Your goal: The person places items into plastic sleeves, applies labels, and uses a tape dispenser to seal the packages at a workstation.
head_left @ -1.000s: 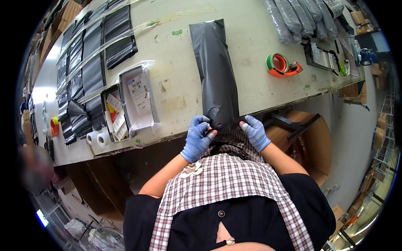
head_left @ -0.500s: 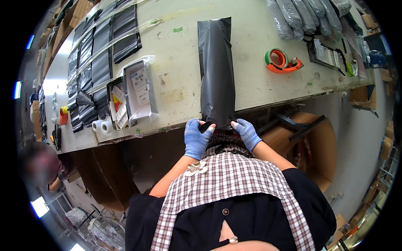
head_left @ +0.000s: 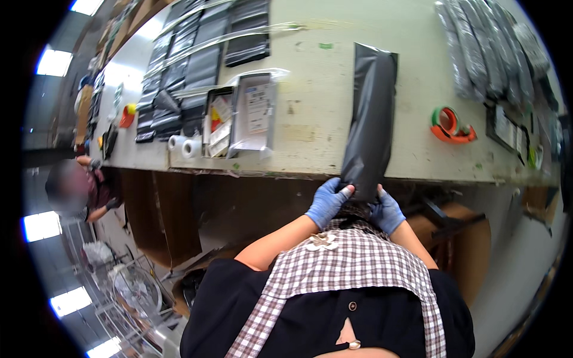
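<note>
A long dark grey plastic mailing bag [head_left: 371, 113] lies on the pale worktable [head_left: 310, 128], its near end hanging past the front edge. Something fills it, hidden by the plastic. My left hand [head_left: 329, 201], in a blue glove with bare fingertips, grips the near left corner between thumb and fingers. On the near right corner, my right hand [head_left: 387, 210], gloved the same way, pinches the plastic; its lower fingers are partly hidden.
Left of the bag stand a grey box with labels [head_left: 255, 110] and white rolls [head_left: 190, 148]. Flat black bags [head_left: 206, 56] lie farther left. An orange tape dispenser [head_left: 452, 128] and stacked grey packages [head_left: 486, 51] are on the right. A co-worker [head_left: 74, 188] stands far left.
My view has turned, so table and bag appear farther right. The bag now lies tilted, its near end swung left, and both hands still hold that end.
</note>
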Demonstrator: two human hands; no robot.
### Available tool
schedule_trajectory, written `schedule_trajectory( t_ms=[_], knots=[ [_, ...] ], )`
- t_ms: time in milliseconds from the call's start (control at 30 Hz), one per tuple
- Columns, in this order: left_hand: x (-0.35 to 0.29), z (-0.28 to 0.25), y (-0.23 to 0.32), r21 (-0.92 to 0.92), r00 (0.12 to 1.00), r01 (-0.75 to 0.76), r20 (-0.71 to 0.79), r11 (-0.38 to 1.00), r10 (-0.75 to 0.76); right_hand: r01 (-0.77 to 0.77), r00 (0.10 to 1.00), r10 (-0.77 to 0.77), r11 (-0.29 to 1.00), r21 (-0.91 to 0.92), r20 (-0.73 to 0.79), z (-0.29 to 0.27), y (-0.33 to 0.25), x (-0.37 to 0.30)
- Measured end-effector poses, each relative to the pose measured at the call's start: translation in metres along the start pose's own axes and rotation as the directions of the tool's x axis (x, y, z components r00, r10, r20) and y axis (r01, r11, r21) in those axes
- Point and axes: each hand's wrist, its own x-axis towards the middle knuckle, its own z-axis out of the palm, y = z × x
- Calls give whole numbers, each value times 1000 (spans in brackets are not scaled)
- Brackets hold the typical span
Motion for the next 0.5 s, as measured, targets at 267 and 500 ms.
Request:
schedule_trajectory(
  t_ms=[267, 500],
  knots=[
    [1, -53, 52, 786, 979, -184, 200, 590, 38, 220, 964, -265, 824, -522, -12, 1, -32, 1],
    [57, -199, 115, 926, 729, -109, -172, 361, 663, 441, 452, -815, -148, -885, 361, 68, -70, -40]
  ],
)
